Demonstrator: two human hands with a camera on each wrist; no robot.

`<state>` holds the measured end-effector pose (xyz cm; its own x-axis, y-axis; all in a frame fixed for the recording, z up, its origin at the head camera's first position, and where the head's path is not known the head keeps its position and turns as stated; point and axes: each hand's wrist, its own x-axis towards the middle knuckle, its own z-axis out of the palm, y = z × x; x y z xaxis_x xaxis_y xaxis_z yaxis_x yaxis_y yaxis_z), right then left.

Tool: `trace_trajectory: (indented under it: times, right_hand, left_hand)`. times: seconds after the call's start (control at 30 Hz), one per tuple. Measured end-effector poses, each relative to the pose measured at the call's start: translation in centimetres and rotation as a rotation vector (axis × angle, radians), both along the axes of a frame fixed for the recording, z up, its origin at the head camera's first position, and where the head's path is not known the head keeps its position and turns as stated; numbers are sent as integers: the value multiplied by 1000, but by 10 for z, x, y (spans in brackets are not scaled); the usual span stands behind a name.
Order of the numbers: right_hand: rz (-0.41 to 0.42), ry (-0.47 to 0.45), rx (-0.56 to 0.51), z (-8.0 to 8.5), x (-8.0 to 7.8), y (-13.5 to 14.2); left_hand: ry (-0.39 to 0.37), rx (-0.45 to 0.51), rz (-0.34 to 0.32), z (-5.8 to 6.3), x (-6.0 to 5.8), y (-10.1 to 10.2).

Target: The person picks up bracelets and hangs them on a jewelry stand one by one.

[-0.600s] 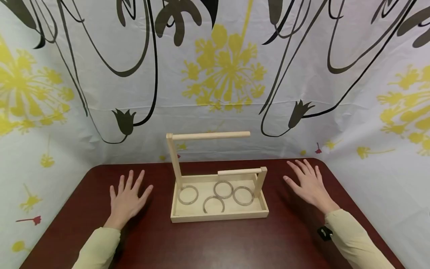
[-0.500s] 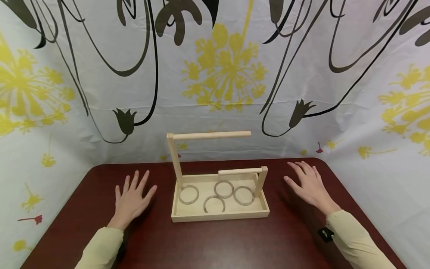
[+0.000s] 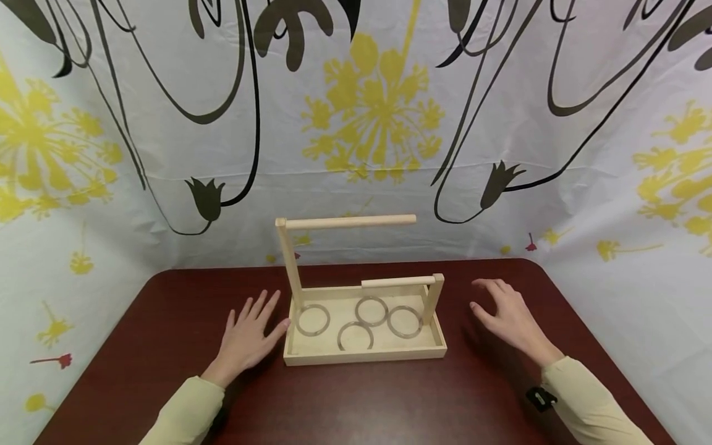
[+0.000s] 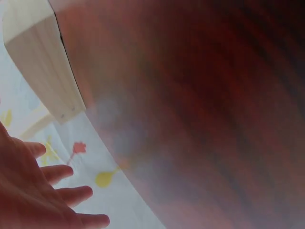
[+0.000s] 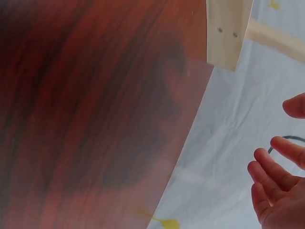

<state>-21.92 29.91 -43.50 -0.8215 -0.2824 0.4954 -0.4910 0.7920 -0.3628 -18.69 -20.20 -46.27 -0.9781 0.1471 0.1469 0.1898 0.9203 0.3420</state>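
Note:
A pale wooden tray point(image 3: 364, 356) sits mid-table, with several thin translucent rings point(image 3: 371, 311) lying flat inside it. From its left end rises a tall post carrying a long dowel point(image 3: 350, 221); a shorter post at the right end bears a lower dowel point(image 3: 397, 282). My left hand point(image 3: 247, 339) is spread close to the tray's left end, its thumb tip right at the wall in the head view. To the right of the tray, a short gap away, my right hand point(image 3: 510, 316) hovers with fingers slightly bent and thumb apart. Neither hand holds anything.
The dark red-brown table point(image 3: 356, 408) has rounded far corners. Behind and on both sides hangs a white patterned curtain point(image 3: 378, 198) with yellow, black and red flower prints. A small black device point(image 3: 541, 398) is worn at the right wrist.
My left hand has moved right, up to the tray's left end. The fingers of my right hand have bent more, its place nearly the same. Tray and rings stay put.

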Motion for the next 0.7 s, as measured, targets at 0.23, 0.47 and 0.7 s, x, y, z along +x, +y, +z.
trace_trajectory:
  times: [0.23,0.47,0.7]
  right_hand:
    - [25,20,-27,1,11,-14]
    - [59,46,-28,1,18,-28]
    - [115,64,-54,-2,25,-45]
  left_hand:
    - [-39,-6,-66,-2,4,13]
    - [-95,-32,-85,-2,4,21]
    - [-143,-45,-94,-3,6,23]
